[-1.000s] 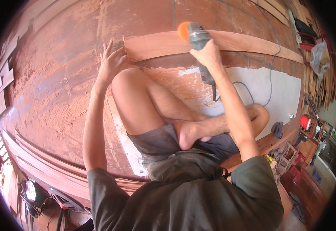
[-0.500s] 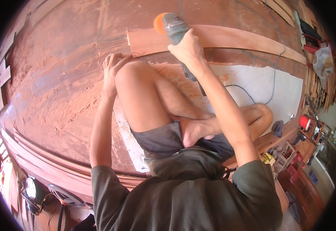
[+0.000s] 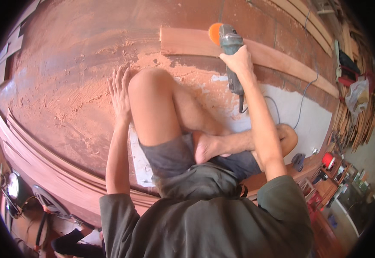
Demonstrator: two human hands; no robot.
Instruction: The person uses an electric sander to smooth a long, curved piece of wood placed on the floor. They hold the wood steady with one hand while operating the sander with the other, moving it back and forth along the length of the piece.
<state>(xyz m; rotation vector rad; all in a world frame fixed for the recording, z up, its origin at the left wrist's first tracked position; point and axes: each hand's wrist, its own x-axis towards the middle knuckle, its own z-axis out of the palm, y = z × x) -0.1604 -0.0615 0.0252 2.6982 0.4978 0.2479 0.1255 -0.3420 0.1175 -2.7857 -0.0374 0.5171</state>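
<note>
My right hand (image 3: 240, 62) is wrapped round the dark green body of an angle grinder (image 3: 231, 45). An orange disc (image 3: 215, 33) on its head sits over a long reddish wooden board (image 3: 187, 42); whether it touches the wood I cannot tell. The grinder's cord (image 3: 241, 103) trails from its rear end. Beside my raised left knee, my left hand (image 3: 120, 94) has its fingers stretched out and holds nothing. It is apart from the board, whose squared left end lies farther off.
Reddish sawdust (image 3: 92, 92) covers the brown floor. I sit cross-legged on a white sheet (image 3: 297, 107). Long planks (image 3: 58, 172) are stacked at the near left, and others (image 3: 303, 21) lie at the far right. Wood strips (image 3: 359, 124) and tools lie at right.
The grinder in my right hand has moved right along the board. My left hand has drawn back from the board's left end to beside my knee, its fingers straighter. The view has shifted slightly.
</note>
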